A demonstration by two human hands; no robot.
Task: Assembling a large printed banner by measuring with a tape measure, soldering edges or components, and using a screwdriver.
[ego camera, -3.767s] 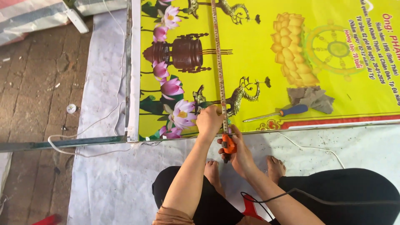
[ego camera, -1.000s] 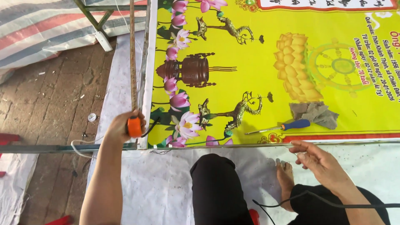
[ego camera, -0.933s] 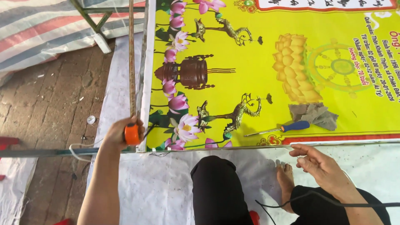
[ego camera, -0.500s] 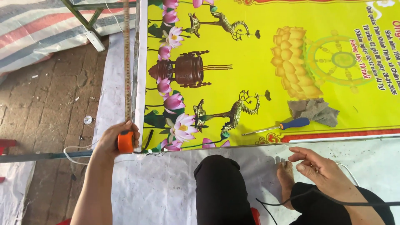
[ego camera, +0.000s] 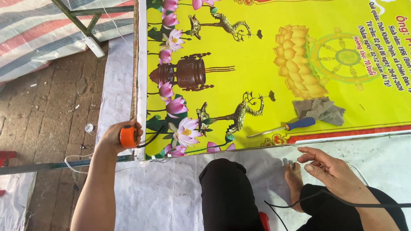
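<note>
Tape measure (ego camera: 128,136), orange-cased, gripped in left hand (ego camera: 114,136) at bottom left corner of yellow banner (ego camera: 257,64); blade (ego camera: 135,60) drawn out straight up along banner's white left edge. Probably light, hard-shelled, easy to keep in a closed fist; blade thin and springy, likely to buckle if twisted and to snap back if released, so best held by case with a thumb near the blade mouth. Black wrist loop (ego camera: 152,137) trailing from case onto banner. Right hand (ego camera: 332,171) loosely open, fingers half curled, holding nothing visible, resting just below banner's lower edge on white tarp (ego camera: 171,192). Blue-handled screwdriver (ego camera: 284,127) and grey rag (ego camera: 320,110) lying on banner nearby. Green metal bar (ego camera: 43,166) crossing beneath left wrist.
</note>
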